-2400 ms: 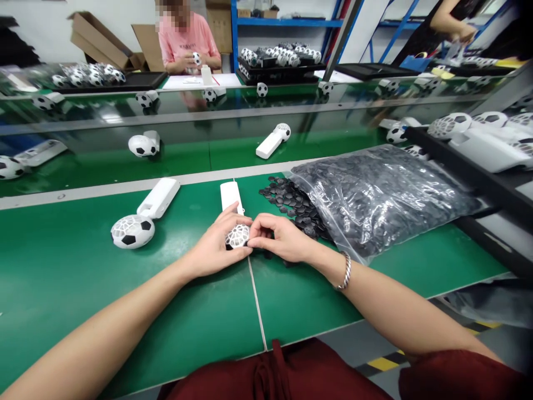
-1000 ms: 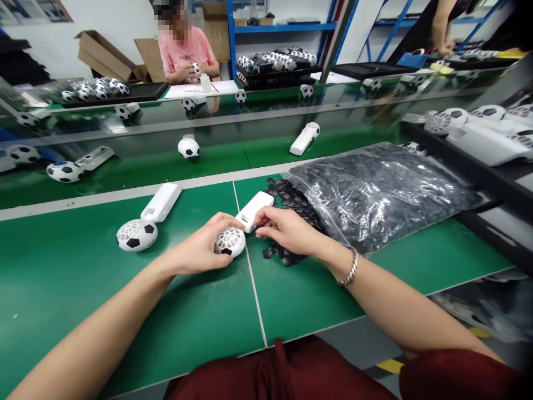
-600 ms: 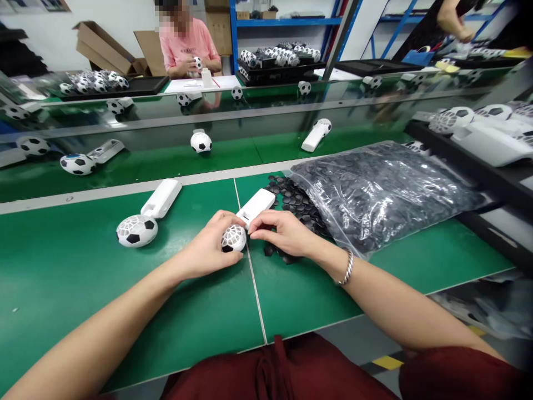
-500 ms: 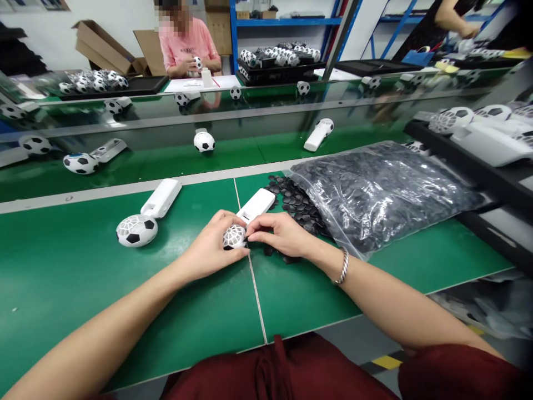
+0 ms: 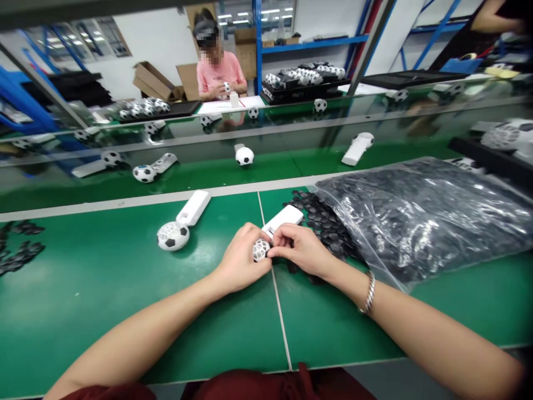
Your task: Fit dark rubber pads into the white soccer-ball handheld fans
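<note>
My left hand (image 5: pixel 244 258) cups a white lattice ball (image 5: pixel 261 250), a soccer-ball-shaped fan head with open cells. The fingertips of my right hand (image 5: pixel 300 250) press on its right side. Whether they pinch a small piece is hidden. A white fan handle (image 5: pixel 283 218) juts out behind my hands and seems joined to the ball. Just right of my right hand lies a loose pile of black hexagonal patches (image 5: pixel 327 228). A finished-looking soccer-ball fan (image 5: pixel 172 236) with its white handle (image 5: pixel 192 207) lies to the left of my left hand.
A clear plastic bag of black patches (image 5: pixel 420 222) fills the right of the green workbench (image 5: pixel 83 311). More black patches (image 5: pixel 16 248) lie at the far left. Beyond a glass divider (image 5: pixel 266 128), a co-worker (image 5: pixel 219 78) holds a small ball.
The whole view has pulled back and slid right, so everything looks smaller. Both hands stay together on the lattice ball, and its handle now points right rather than forward, as it did earliest.
</note>
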The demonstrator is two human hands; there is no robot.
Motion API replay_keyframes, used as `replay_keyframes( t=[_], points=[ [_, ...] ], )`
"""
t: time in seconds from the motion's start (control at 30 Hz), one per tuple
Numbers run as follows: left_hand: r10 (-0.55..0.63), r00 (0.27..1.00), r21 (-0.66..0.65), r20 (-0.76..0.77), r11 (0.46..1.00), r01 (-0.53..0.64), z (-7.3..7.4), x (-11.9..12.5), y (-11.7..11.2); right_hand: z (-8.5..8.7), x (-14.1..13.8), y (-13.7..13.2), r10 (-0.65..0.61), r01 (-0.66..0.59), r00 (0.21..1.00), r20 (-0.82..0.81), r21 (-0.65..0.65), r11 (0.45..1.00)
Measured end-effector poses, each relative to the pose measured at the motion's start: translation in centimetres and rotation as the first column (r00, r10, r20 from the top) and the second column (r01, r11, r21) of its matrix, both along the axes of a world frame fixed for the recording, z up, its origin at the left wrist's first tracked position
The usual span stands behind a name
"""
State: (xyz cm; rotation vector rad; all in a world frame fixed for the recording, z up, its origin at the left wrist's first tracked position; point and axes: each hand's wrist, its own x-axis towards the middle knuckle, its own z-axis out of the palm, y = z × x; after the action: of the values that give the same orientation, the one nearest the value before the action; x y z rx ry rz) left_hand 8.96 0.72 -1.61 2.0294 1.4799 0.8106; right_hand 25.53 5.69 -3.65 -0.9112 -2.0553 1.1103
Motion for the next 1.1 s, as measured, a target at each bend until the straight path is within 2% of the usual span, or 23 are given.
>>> replay_keyframes(
  t=[0.17,0.27,0.4,0.47,0.53,0.6,0.63,0.67,0.73,0.83,0.93,1.03,1.1],
  points=[
    [0.027,0.999,0.012,0.037,1.000,-0.027,-0.4,-0.1,-0.1,-0.4,0.0,0.0,-0.078,0.084,0.991,0.108,-0.044,0.996],
    [0.038,0.999,0.040,0.017,0.998,-0.039,-0.7,0.0,-0.1,-0.7,-0.2,0.3,-0.126,0.132,0.980,0.151,-0.028,0.991],
    [0.026,1.000,0.018,0.015,0.999,-0.027,-0.2,-0.1,0.0,-0.4,0.0,0.4,-0.073,0.077,0.987,0.142,-0.021,0.997],
    [0.018,1.000,0.002,0.006,1.000,-0.018,1.0,-0.6,0.3,0.3,0.7,0.6,-0.084,0.071,0.976,0.199,0.071,0.995],
    [0.039,0.998,0.020,-0.058,0.999,-0.038,2.6,-1.7,1.3,1.2,1.9,0.9,-0.225,0.135,0.915,0.334,0.272,0.953],
    [0.130,0.975,0.094,-0.178,0.989,-0.115,4.3,-3.2,3.2,1.9,3.2,1.5,-0.424,0.186,0.770,0.476,0.468,0.864],
    [0.209,0.946,0.150,-0.247,0.973,-0.176,4.9,-4.2,4.6,2.1,3.7,1.7,-0.497,0.193,0.685,0.532,0.526,0.828],
    [0.268,0.923,0.192,-0.278,0.956,-0.220,5.4,-5.1,6.3,2.2,4.2,2.0,-0.536,0.187,0.614,0.579,0.553,0.812],
    [0.355,0.882,0.252,-0.309,0.925,-0.284,5.9,-7.0,10.1,2.3,4.6,2.3,-0.535,0.156,0.538,0.651,0.547,0.822],
    [0.470,0.808,0.296,-0.356,0.876,-0.379,5.4,-9.2,15.9,2.3,4.3,2.3,-0.478,0.109,0.527,0.703,0.501,0.858],
    [0.508,0.750,0.275,-0.424,0.861,-0.428,4.2,-9.7,20.6,2.6,3.9,2.1,-0.451,0.114,0.538,0.712,0.469,0.876],
    [0.444,0.740,0.223,-0.506,0.896,-0.385,3.3,-7.8,24.5,2.8,3.7,2.0,-0.432,0.118,0.547,0.717,0.445,0.888],
    [0.335,0.766,0.193,-0.548,0.942,-0.274,2.8,-5.3,26.8,2.8,3.6,2.1,-0.422,0.116,0.550,0.720,0.435,0.893]
  ],
)
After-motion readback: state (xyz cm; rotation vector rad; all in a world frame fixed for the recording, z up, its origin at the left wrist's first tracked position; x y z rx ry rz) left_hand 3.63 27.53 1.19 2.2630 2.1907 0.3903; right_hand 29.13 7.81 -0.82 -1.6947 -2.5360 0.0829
